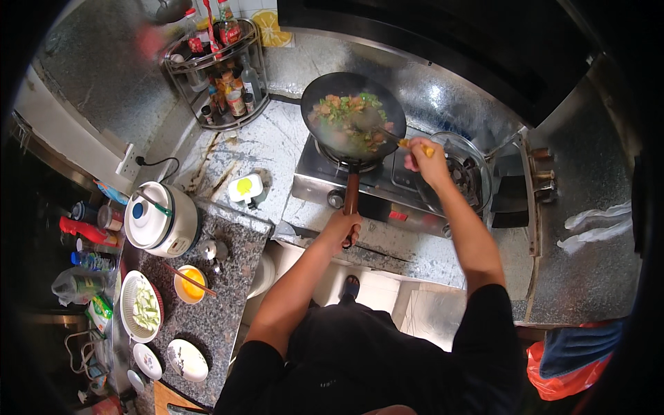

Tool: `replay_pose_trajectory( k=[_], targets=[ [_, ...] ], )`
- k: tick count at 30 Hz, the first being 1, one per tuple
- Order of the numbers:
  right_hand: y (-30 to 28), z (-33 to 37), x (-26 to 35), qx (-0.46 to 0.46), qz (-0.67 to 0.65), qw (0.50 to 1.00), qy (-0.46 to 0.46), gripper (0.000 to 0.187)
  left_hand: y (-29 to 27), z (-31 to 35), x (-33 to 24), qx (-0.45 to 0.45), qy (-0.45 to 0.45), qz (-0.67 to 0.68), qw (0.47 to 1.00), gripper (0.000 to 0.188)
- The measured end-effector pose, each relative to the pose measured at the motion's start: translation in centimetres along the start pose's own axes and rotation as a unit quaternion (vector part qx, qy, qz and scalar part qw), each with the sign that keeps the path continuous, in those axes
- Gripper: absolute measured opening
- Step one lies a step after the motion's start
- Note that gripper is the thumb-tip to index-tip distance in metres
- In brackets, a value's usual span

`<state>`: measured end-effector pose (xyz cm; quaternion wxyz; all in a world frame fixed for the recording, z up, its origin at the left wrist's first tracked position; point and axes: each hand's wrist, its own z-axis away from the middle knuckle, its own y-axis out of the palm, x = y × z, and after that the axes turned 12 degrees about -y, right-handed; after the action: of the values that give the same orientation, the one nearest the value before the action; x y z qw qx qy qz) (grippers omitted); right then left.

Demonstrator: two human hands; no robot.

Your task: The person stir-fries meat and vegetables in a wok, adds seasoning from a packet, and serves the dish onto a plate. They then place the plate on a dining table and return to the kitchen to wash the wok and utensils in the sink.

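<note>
My left hand (342, 229) is wrapped around the brown handle of a dark wok (320, 90) over the near-left burner of a gas stove (317, 189). Chopped green vegetables and browned pieces of food (340, 109) lie in the wok, with steam blurring part of them. In my right hand (426, 163) is a spatula (389, 133) with a yellowish handle. It reaches down into the food from the right; steam and food hide most of its head. To the right of that hand, a clear round glass lid (477, 153) leans over the other burner.
A bottle rack (220, 126) stands in the back left corner. On the left granite counter are a rice cooker (150, 219), a bowl of beaten egg (189, 284) with chopsticks, a basket of cut vegetables (143, 308), and plates (187, 360). A range hood (443, 41) overhangs the stove.
</note>
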<state>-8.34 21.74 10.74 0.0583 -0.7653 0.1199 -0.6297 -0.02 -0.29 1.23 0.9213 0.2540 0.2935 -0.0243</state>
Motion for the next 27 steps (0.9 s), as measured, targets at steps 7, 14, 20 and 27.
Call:
replay_pose_trajectory(
  k=[7,14,20,27],
  targets=[
    [1.2,1.5,5.1,0.123,-0.002,0.992,0.015,0.015,-0.7,0.5,-0.8,-0.014,-0.004,0.033,0.999,0.011],
    [-0.1,0.6,0.2,-0.004,0.017,1.000,0.004,0.015,-0.5,0.2,-0.4,0.036,0.004,0.030,0.999,0.017],
    [1.2,3.8,2.3,0.018,0.020,0.999,0.018,0.026,-1.9,0.7,0.9,0.126,0.066,0.112,0.983,0.030],
    [2.7,7.4,0.6,-0.082,-0.012,0.996,0.033,0.046,-5.5,0.6,7.8,-0.025,0.119,0.073,0.990,0.039]
  ],
)
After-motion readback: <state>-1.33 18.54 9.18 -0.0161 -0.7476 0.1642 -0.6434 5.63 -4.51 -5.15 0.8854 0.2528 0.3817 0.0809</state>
